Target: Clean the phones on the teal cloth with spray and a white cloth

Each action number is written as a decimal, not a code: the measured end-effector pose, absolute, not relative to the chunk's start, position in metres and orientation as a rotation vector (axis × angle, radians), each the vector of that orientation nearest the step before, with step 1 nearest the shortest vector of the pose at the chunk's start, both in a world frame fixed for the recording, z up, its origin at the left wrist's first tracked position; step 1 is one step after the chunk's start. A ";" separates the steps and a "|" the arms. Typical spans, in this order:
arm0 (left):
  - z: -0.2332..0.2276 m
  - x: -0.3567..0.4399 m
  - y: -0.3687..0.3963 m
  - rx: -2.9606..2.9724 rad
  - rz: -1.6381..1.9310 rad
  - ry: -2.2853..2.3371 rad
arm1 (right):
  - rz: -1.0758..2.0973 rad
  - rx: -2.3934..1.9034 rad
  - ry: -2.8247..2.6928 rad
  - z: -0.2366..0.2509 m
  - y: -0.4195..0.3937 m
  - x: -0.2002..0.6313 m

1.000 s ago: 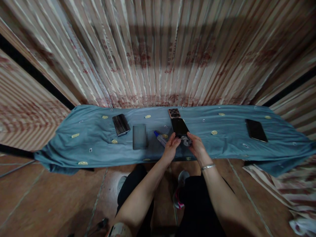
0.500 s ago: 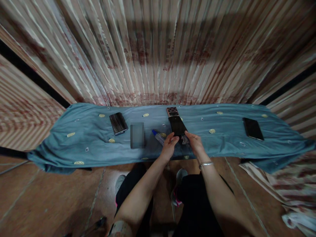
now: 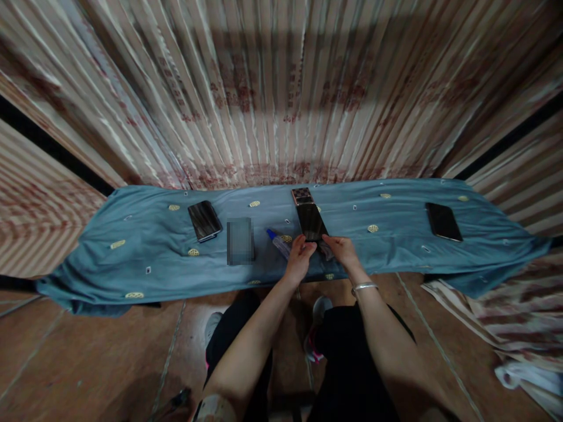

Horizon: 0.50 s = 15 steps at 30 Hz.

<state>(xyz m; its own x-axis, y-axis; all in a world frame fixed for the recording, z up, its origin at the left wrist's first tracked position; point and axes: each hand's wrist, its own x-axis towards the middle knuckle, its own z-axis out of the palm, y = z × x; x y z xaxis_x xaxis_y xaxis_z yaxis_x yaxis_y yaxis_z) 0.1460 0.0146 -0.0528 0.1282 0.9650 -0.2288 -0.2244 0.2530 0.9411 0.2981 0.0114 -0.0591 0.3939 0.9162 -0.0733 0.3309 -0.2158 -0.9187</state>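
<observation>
A black smartphone [image 3: 311,221] lies at the middle of the cloth, its glossy dark face up. My left hand [image 3: 299,258] pinches its near left corner. On the near right corner, the fingers of my right hand [image 3: 343,251] are closed, with a silver bangle at that wrist. Just beyond the phone's far end shows a brown checkered piece [image 3: 302,196]; whether it is joined to the phone I cannot tell. Between and behind my fingers is a crumpled greyish thing [image 3: 326,251], partly hidden. Left of my left hand lies a clear item with a blue tip [image 3: 278,241].
A teal patterned cloth [image 3: 378,252] covers the narrow table. Toward the left are a dark, glossy, phone-like stack [image 3: 204,221] and a blurred-out rectangle [image 3: 240,241]. A black tablet-like slab [image 3: 444,221] lies at the right. Striped curtains [image 3: 272,88] hang close behind.
The whole view has shifted slightly, so the objects sit a little further left. Both hands keep the same hold on the phone's near corners, and its face shows a streaked reflection.
</observation>
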 end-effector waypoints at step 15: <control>-0.067 0.157 0.011 1.043 1.009 1.069 | 0.787 -1.800 -1.190 -0.030 0.002 0.302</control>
<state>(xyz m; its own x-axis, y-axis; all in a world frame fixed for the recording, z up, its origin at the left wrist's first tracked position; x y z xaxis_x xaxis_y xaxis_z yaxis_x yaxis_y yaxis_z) 0.1568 0.0113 -0.0665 0.1819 0.9669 -0.1791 -0.1226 0.2031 0.9715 0.3019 0.0021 -0.0304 0.3580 0.9319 -0.0589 0.4194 -0.2168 -0.8815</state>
